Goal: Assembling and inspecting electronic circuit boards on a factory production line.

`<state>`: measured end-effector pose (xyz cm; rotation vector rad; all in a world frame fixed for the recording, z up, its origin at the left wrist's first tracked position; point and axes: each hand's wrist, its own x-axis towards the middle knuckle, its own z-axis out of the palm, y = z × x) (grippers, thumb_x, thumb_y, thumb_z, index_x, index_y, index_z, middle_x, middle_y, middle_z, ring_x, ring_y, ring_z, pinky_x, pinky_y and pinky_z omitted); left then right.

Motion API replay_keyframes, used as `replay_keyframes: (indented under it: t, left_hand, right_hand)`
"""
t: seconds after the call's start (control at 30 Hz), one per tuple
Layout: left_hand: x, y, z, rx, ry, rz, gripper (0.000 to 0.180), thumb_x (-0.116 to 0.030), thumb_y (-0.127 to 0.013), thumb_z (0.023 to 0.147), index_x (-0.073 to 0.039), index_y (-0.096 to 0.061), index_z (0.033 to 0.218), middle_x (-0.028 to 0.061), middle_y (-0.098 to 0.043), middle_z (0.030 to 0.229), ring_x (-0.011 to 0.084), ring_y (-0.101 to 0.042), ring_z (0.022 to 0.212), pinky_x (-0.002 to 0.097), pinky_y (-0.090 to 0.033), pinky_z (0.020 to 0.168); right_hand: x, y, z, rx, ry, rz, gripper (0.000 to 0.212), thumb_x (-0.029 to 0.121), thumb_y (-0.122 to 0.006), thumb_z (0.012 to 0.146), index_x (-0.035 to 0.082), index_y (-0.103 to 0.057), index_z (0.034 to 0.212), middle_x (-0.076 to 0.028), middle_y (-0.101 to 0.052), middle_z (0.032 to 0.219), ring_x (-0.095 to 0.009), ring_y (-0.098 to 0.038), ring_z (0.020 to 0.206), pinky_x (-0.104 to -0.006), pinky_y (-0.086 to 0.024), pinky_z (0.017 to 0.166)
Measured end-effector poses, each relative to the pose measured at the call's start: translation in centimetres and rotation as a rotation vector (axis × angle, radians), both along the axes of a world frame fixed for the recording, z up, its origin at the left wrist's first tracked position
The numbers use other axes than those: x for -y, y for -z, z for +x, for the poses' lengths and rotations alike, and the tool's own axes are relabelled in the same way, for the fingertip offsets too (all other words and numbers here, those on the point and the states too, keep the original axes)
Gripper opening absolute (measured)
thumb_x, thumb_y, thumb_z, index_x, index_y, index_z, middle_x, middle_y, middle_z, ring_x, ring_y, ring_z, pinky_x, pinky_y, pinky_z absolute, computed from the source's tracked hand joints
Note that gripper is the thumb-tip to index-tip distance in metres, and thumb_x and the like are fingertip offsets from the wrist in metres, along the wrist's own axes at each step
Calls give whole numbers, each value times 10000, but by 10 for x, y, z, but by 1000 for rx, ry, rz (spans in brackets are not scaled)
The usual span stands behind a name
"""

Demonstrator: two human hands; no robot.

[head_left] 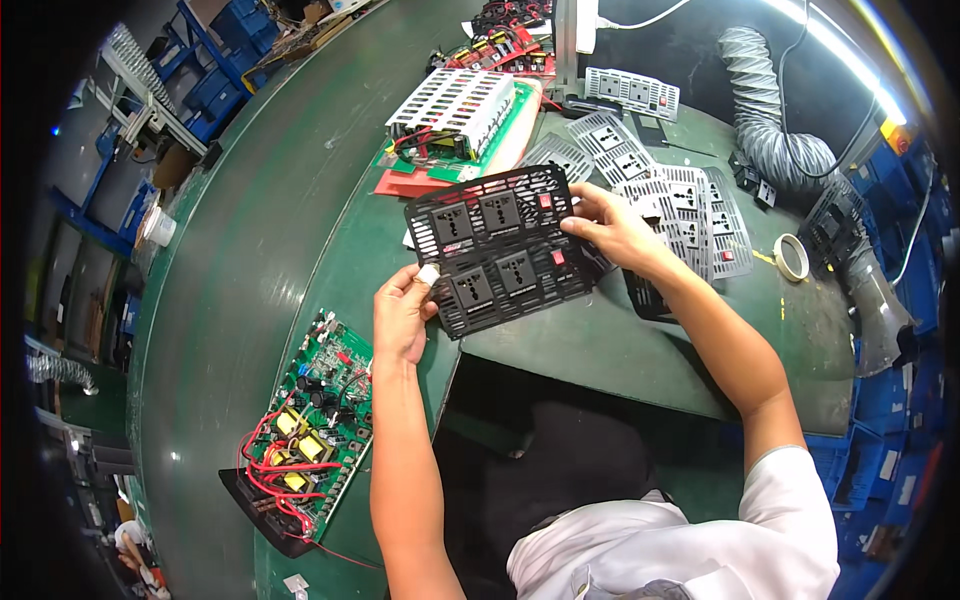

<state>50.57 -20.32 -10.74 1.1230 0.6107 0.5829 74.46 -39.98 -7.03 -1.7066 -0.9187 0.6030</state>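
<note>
Two black slotted panels (505,250), each with two socket outlets and a red switch, are held up one above the other over the bench. My right hand (612,228) pinches their right edge, thumb in front and fingers behind. At the lower left edge is my left hand (400,312), its fingers closed at the panels. A small white piece (428,274) shows at its fingertips; whether it is a finger cover or a loose bit I cannot tell. The fingers behind the panels are hidden.
Left of my left forearm lies a green circuit board (325,420) with red wires and yellow transformers. A white vented case (455,110) stands farther back. Several grey socket panels (690,215) overlap at the right, near a tape roll (791,257) and a silver flexible duct (765,95).
</note>
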Motion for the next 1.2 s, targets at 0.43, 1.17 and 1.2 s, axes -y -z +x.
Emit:
replay_keyframes:
  t: [0.43, 1.17, 1.2]
  left_hand:
    - [1, 7, 1, 7, -1, 53, 173, -120, -643, 928, -63, -656, 1091, -49, -655, 948, 15, -563, 757, 169, -434, 569]
    - [4, 4, 3, -15, -24, 83, 168, -137, -622, 946, -43, -654, 1081, -42, -636, 901, 14, -527, 719, 170, -405, 552]
    - [4, 4, 3, -20, -24, 79, 162, -142, -622, 947, -46, -657, 1073, -47, -630, 887, 13, -518, 711, 171, -400, 550]
  right_hand:
    - [3, 0, 5, -85, -59, -23, 130, 99, -634, 914, -22, -628, 964, -11, -658, 824, -61, -578, 757, -244, -471, 693]
    - [2, 0, 4, 28, -65, -100, 241, 222, -575, 982, 4, -599, 881, 40, -562, 758, -48, -492, 711, -235, -432, 659]
    - [2, -1, 3, 29, -65, -100, 241, 222, -575, 982, 4, -599, 881, 40, -562, 758, -48, -492, 711, -235, -432, 659]
